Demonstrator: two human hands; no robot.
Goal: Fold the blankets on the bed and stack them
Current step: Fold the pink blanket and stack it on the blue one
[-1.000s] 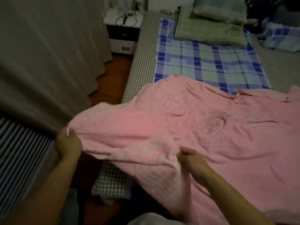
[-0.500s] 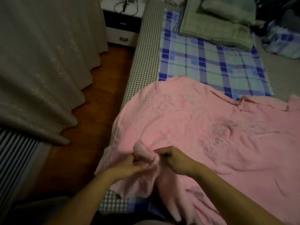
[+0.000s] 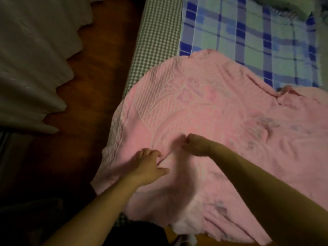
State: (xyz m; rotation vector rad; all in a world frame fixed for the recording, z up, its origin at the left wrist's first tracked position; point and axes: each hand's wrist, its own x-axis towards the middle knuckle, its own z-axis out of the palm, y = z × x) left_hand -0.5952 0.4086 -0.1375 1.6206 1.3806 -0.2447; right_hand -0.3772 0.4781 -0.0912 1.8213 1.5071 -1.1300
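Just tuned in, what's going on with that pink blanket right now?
A person leans over the bed, both hands on the pink blanket. The left hand rests spread on it near the bed's edge; the right hand pinches a bit of fabric. The blanket lies rumpled and unfolded, partly covering the blue plaid blanket.

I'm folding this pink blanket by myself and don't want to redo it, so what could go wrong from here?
1. The pink quilted blanket hangs over the near edge of the bed toward the dark wooden floor, so its weight may drag it down.
2. Both the left hand and right hand work one small bunched area, leaving the rest wrinkled, so the fold may come out crooked.
3. Its far edge overlaps the blue plaid blanket, which could get dragged along.
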